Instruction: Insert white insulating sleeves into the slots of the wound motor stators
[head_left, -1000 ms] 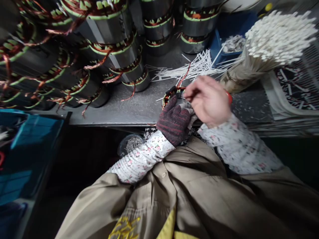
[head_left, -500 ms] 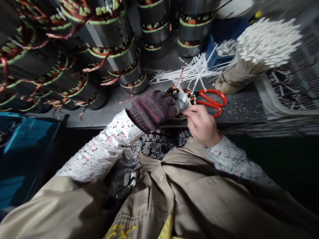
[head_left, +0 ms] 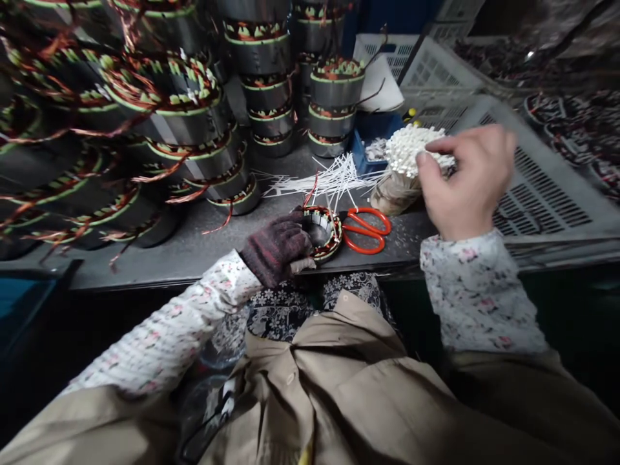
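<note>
My left hand (head_left: 278,248), in a dark knitted glove, grips the left rim of a small motor stator (head_left: 334,245) lying on the bench. Its copper windings and pale green insulation circle a hollow middle, and a red-brown wire lead rises from the back. Bare, my right hand (head_left: 469,177) is raised at a bundle of white-tipped sticks (head_left: 407,142). Thumb and forefinger are bent and slightly apart, with nothing visible between them; whether they touch the sticks I cannot tell. Orange-handled scissors (head_left: 371,223) lie against the stator's right side, their blades hidden.
Loose white ties (head_left: 334,174) lie behind the stator. Stacked stators (head_left: 194,148) crowd the left and back. A blue bin (head_left: 371,139) with pale scraps stands behind the bundle. White plastic crates (head_left: 537,174) fill the right. The bench edge (head_left: 145,282) runs before me.
My right hand has left the stator and moved right and up to the bundle. My left hand stays on the stator. The view has shifted, bringing more of the crates into sight.
</note>
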Demonstrator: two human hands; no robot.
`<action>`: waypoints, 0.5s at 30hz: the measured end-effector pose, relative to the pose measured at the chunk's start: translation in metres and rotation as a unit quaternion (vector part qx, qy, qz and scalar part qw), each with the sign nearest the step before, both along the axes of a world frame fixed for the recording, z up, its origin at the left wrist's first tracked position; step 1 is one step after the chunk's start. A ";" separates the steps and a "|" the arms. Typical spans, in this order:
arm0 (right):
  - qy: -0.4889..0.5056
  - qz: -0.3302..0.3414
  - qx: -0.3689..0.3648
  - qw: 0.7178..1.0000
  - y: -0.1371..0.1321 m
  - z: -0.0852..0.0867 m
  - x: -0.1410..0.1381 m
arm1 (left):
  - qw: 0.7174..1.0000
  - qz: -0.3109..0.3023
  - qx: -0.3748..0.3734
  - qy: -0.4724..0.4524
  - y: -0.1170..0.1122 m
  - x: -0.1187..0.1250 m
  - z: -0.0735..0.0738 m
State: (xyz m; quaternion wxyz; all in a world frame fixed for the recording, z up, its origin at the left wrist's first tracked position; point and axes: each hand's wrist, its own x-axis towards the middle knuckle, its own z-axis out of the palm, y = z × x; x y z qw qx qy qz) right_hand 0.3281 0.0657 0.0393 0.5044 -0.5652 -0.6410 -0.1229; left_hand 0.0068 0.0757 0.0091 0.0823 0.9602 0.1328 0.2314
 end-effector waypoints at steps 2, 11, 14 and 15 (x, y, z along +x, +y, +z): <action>-0.003 0.022 -0.037 0.999 0.013 0.004 0.009 | 0.998 0.053 0.023 -0.027 -0.009 0.006 -0.010; -0.053 -0.001 -0.020 0.998 0.016 0.004 0.015 | 0.960 0.246 0.113 -0.067 -0.040 0.029 -0.030; -0.065 -0.034 0.031 0.997 0.019 0.005 0.014 | 0.962 0.249 0.101 -0.054 -0.042 0.028 -0.027; -0.063 -0.039 0.047 0.996 0.020 0.006 0.014 | 0.964 0.243 0.094 -0.055 -0.042 0.027 -0.026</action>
